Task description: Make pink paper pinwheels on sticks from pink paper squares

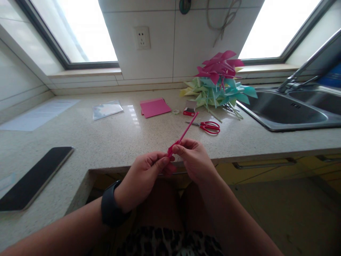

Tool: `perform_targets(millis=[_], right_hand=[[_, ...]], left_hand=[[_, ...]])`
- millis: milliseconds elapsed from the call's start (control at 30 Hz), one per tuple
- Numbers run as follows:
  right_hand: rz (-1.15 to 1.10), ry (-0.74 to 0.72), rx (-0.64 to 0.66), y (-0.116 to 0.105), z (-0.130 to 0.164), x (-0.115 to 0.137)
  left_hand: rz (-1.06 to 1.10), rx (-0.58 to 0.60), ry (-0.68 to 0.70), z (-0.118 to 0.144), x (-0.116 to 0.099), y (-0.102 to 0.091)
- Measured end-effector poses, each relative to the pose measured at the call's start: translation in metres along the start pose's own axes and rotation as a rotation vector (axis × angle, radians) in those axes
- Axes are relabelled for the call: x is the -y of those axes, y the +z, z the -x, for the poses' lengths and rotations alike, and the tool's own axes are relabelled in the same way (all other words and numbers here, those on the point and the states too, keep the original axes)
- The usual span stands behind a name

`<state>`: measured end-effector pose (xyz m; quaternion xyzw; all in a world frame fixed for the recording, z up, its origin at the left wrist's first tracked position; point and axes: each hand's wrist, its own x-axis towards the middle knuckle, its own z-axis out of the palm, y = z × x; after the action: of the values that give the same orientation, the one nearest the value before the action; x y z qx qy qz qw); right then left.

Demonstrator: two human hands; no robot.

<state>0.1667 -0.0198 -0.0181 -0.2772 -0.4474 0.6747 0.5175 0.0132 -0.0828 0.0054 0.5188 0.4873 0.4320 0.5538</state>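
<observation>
Over the counter's front edge, both hands come together at a pink paper pinwheel (171,151) on a thin pink stick (188,127). My left hand (145,174), below a dark wristwatch, pinches the pinwheel between thumb and fingers. On the other side, my right hand (193,158) closes its thumb and forefinger where the stick meets the pinwheel. The stick points up and to the right. Much of the pinwheel is hidden by the fingers. Beyond the stick lie red-handled scissors (210,127), a small red box (189,109) and a tape roll (175,111).
Finished pinwheels (218,83) in pink, green and blue are heaped by the sink (287,110). Pink paper sheets (155,107) and a clear packet (107,109) lie farther back on the counter. A dark flat tablet-like slab (37,177) and a printed sheet (39,113) are at left.
</observation>
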Motion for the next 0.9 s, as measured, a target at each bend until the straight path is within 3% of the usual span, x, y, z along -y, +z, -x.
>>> perform_targets(millis=[267,500,633,900], right_hand=[[-0.028,-0.003,-0.043,0.002,-0.002,0.0],[-0.001,-0.002,-0.032,0.0,-0.002,-0.001],[-0.002,-0.015,-0.003,-0.004,0.0,-0.004],[-0.019,-0.038,0.126,-0.012,0.0,-0.006]], left_hand=[[-0.119,-0.118,-0.027,0.0,-0.001,-0.007],[-0.171,-0.089,0.029,0.001,-0.004,-0.005],[-0.076,-0.025,-0.008,-0.001,-0.005,-0.005],[0.238,0.214,-0.176,0.0,0.007,-0.003]])
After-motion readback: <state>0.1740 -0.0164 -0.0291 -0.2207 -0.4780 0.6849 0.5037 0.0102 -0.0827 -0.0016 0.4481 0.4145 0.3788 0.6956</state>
